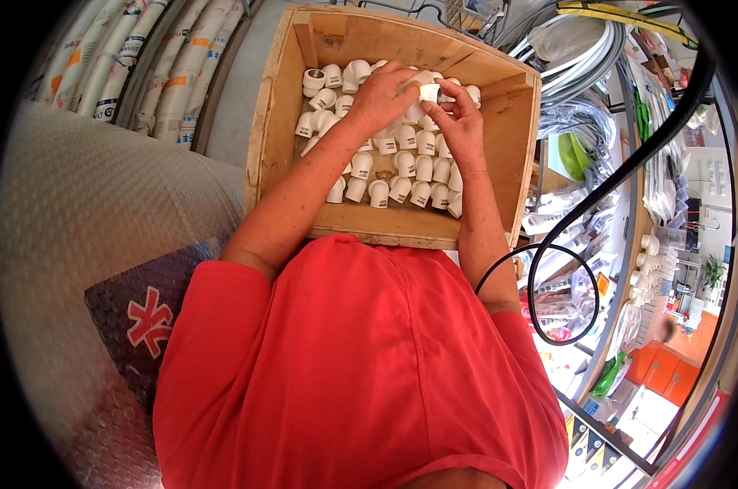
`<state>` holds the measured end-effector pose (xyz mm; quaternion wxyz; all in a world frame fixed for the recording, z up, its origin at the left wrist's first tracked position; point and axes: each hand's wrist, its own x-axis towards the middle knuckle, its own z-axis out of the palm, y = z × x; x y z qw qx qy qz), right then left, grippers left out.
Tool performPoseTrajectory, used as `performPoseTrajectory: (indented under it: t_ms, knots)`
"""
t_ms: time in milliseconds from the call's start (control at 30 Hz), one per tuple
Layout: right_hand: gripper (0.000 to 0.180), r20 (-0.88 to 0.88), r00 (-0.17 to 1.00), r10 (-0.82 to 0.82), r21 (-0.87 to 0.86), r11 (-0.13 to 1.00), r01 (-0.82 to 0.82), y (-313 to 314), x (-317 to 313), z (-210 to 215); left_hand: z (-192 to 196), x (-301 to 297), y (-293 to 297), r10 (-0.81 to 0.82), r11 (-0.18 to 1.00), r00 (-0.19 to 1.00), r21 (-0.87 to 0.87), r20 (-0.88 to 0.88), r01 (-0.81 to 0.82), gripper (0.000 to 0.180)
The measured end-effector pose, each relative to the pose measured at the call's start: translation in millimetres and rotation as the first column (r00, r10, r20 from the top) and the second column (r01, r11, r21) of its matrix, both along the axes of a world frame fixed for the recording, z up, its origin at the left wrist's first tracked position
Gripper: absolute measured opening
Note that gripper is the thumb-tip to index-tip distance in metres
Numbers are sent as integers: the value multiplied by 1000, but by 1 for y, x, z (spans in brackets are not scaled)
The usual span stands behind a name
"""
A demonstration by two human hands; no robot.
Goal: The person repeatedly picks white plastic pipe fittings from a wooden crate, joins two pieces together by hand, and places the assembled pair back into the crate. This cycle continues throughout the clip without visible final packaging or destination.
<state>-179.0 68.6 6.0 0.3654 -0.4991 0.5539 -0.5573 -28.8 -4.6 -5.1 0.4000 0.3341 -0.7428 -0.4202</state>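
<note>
Both my hands are over a wooden box (263,122) filled with rows of white plastic pipe elbows (404,163). Between the thumb and fingers of my right hand (460,122) is one white pipe elbow (430,92), lifted above the others. My left hand (385,98) meets it from the left with its fingers curled in. At those fingertips a pale, soft-looking piece (422,77) lies against the top of the elbow; its kind is unclear. The fingers partly hide the held elbow and the ones below it.
Wrapped pipes (186,73) lie on a rack at the far left, and a roll of bubble wrap (133,179) is close on my left. Coiled hoses (581,57) and shelves of bagged goods stand to the right. A black cable (621,171) loops beside my right arm.
</note>
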Motion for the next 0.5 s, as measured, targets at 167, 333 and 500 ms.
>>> performPoseTrajectory:
  t_ms: [167,333,500]
  knots:
    - [45,24,986,-164,5,987,164,-6,-9,-17,1,-9,11,49,985,999,-167,16,-46,31]
    - [46,94,971,-219,79,974,212,-6,-13,-15,-5,-18,19,122,949,992,-295,19,-111,31]
    - [40,-155,985,-80,29,996,86,-2,-12,-10,3,-7,9,71,987,996,-151,63,-61,30]
